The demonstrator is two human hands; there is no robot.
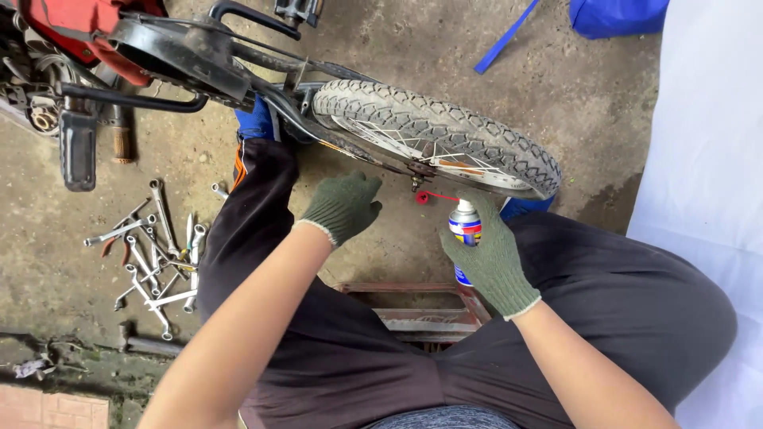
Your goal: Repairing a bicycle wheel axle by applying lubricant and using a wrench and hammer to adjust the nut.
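Head view looked down on the right hand (494, 258), gloved green and wrapped around an upright spray can (465, 226) whose red straw (435, 196) ran leftward to the axle nut (416, 184) of the bicycle wheel (445, 139). That nut lay just up and left of the can. The left hand (343, 206) hovered loosely curled and empty, about as near the nut, on its other side.

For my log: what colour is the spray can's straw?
Red; the straw on the spray can shows in the head view.
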